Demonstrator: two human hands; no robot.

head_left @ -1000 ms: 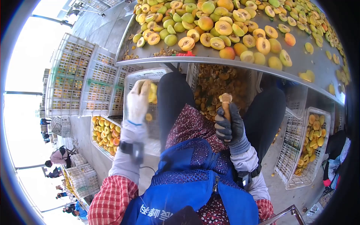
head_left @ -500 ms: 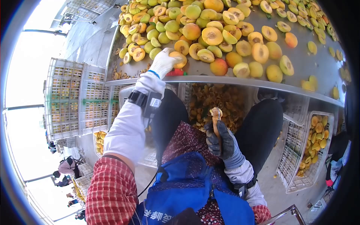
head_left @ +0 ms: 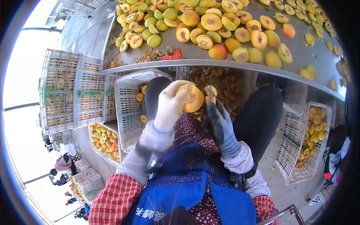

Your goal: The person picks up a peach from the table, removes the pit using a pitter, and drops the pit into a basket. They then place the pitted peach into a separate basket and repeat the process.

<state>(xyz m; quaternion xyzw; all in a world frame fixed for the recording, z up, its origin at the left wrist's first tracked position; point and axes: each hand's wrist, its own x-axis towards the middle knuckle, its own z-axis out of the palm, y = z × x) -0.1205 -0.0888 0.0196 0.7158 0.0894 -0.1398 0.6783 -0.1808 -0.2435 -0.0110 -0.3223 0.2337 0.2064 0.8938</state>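
Left hand (head_left: 171,105) grasps a yellow fruit (head_left: 195,99), cut face rightward; right hand (head_left: 219,123) clenches an upright pitting tool (head_left: 210,93) just beside it.

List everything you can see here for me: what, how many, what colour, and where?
Table: one, grey metal, across the top.
Cut fruit: many, yellow, green, orange, on the table.
Red object: one, at the table's near edge.
Loose pits: small heap, brown, beside the red object.
Pit heap: one, brown, under the table.
Crate stack: several, white, left.
Fruit crates: two, white, lower left and right.
People: a few, far lower left.
Fruit half: one, orange-yellow, centre.
Hand tool: one, pale tip, beside the fruit half.
Left hand: white glove, holding the fruit half.
Right hand: dark glove, gripping the hand tool.
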